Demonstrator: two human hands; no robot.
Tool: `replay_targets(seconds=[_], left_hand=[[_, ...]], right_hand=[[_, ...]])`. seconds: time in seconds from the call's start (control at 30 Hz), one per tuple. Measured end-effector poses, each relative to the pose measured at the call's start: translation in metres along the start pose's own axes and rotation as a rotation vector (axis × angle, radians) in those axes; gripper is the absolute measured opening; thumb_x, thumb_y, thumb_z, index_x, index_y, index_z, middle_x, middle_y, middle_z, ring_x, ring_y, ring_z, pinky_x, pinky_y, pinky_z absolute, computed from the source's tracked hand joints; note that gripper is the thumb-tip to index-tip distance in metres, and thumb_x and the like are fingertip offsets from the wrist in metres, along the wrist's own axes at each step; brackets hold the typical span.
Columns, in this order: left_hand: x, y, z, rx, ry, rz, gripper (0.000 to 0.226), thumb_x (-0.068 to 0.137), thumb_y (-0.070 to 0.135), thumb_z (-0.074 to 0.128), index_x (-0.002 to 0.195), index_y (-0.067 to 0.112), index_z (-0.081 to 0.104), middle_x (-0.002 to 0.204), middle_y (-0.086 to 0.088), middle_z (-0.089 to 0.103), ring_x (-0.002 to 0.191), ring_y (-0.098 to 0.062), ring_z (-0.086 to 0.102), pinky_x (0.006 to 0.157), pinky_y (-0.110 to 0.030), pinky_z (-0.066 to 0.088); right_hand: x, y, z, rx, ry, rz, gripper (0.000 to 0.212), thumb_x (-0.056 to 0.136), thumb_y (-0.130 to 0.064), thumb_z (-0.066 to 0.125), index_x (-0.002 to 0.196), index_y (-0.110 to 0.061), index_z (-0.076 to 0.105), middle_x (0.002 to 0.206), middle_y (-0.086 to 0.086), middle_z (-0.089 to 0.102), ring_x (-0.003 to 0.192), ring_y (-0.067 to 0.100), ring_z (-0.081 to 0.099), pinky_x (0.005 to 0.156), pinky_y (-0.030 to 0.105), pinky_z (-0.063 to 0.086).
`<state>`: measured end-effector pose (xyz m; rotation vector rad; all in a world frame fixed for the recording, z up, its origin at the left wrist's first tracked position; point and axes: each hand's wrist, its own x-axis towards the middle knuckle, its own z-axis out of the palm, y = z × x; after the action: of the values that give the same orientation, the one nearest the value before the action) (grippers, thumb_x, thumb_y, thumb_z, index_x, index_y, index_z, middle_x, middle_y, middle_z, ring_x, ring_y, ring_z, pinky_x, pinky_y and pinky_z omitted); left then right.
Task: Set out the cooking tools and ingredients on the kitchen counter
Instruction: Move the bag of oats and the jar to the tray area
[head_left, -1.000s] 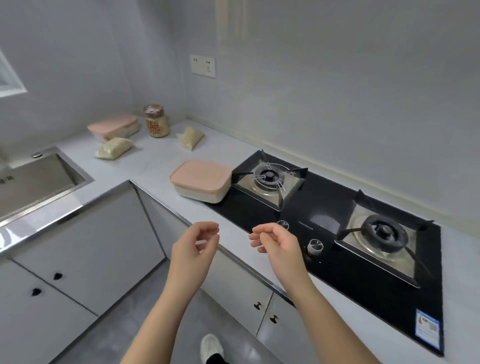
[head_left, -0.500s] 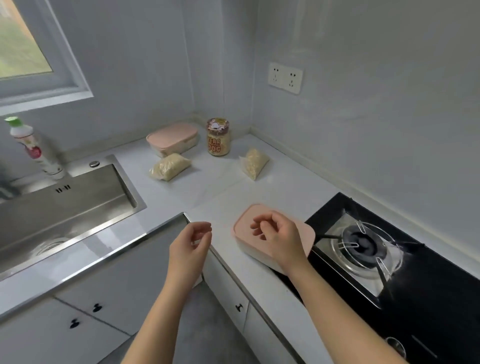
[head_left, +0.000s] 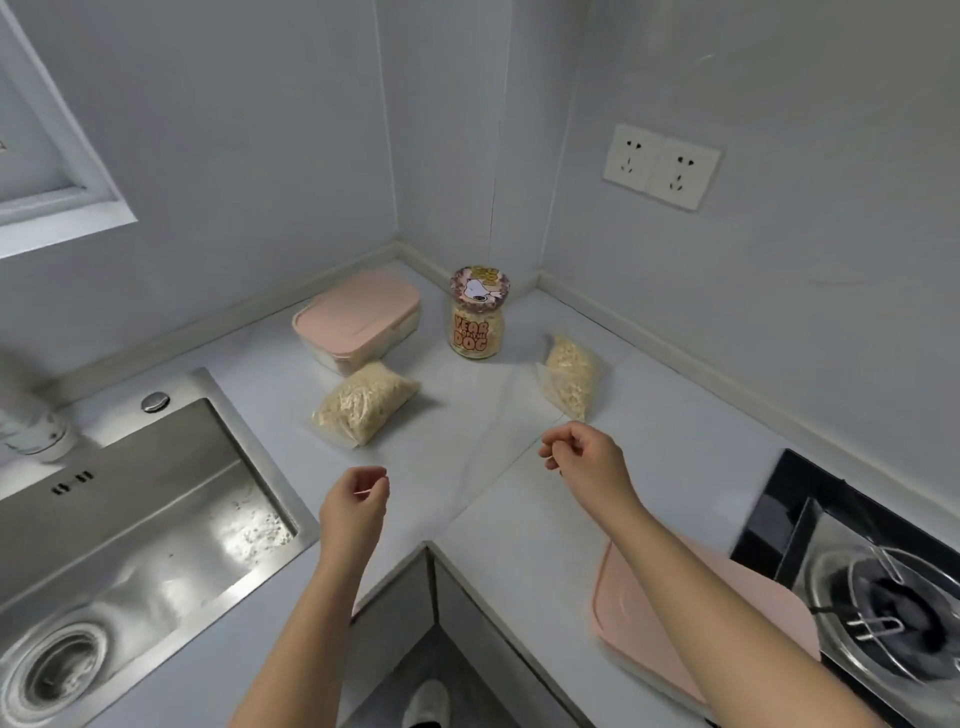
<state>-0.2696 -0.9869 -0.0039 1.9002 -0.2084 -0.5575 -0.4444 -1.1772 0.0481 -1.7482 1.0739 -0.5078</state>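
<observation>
Both hands are hovering over the pale grey stone counter (head_left: 519, 530), holding nothing; the left hand (head_left: 356, 512) and the right hand (head_left: 587, 460) are loosely curled. I judge a pick-up is starting; next, the right hand needs closing on the small clear plastic bag of pale flakes (head_left: 569, 379), lying just beyond it, near the printed glass jar (head_left: 477, 322) in the corner.

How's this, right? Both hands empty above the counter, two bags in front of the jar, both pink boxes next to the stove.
Not both. Head view: only the near box is next to the stove; the far box sits beside the jar. Rest holds: left hand, right hand empty, two bags in front of the jar.
</observation>
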Motion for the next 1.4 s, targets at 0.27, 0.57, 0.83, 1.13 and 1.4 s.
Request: replay_targets(seconds=[0.27, 0.57, 0.83, 1.13, 1.4], left_hand=[[0.112, -0.01, -0.028, -0.139, 0.035, -0.313, 0.02, 0.096, 0.016, 0.047, 0.103, -0.002, 0.053, 0.083, -0.014, 0.058, 0.065, -0.029, 0.061, 0.063, -0.038, 0.055], [0.154, -0.002, -0.021, -0.135, 0.068, -0.298, 0.021, 0.09, 0.011, 0.048, 0.076, 0.0, 0.059, 0.063, -0.015, 0.06, 0.051, -0.027, 0.061, 0.067, -0.043, 0.058], [0.133, 0.072, 0.011, 0.044, -0.049, 0.21, 0.018, 0.094, 0.011, 0.047, 0.08, 0.005, 0.056, 0.068, -0.012, 0.063, 0.06, -0.023, 0.059, 0.057, -0.03, 0.048], [0.132, 0.117, 0.04, 0.119, -0.108, 0.435, 0.02, 0.093, 0.007, 0.044, 0.074, 0.001, 0.046, 0.064, -0.006, 0.044, 0.059, -0.015, 0.038, 0.055, -0.028, 0.033], [0.127, 0.095, 0.06, 0.562, -0.239, 0.446, 0.02, 0.092, 0.02, 0.033, 0.072, 0.016, 0.034, 0.062, -0.005, 0.054, 0.058, -0.028, 0.05, 0.05, -0.037, 0.038]], right_hand=[[0.088, 0.003, 0.048, -0.19, 0.058, 0.161, 0.021, 0.088, -0.006, 0.051, 0.085, -0.02, 0.065, 0.093, 0.0, 0.068, 0.091, 0.021, 0.064, 0.079, 0.027, 0.048], [0.12, 0.013, 0.058, -0.221, 0.072, 0.214, 0.018, 0.088, -0.007, 0.052, 0.085, -0.02, 0.065, 0.09, -0.003, 0.065, 0.09, 0.021, 0.064, 0.08, 0.032, 0.051], [0.135, 0.018, 0.036, -0.314, 0.162, 0.221, 0.018, 0.089, -0.012, 0.052, 0.093, -0.014, 0.069, 0.089, -0.003, 0.064, 0.09, 0.021, 0.062, 0.078, 0.03, 0.049], [0.148, 0.03, 0.025, -0.4, 0.199, 0.228, 0.014, 0.088, -0.015, 0.053, 0.094, -0.02, 0.065, 0.095, -0.004, 0.064, 0.093, 0.021, 0.062, 0.075, 0.03, 0.049], [0.162, 0.044, 0.03, -1.068, 0.106, 0.202, 0.028, 0.091, -0.033, 0.055, 0.116, -0.022, 0.057, 0.113, 0.0, 0.059, 0.101, 0.02, 0.059, 0.071, 0.029, 0.037]])
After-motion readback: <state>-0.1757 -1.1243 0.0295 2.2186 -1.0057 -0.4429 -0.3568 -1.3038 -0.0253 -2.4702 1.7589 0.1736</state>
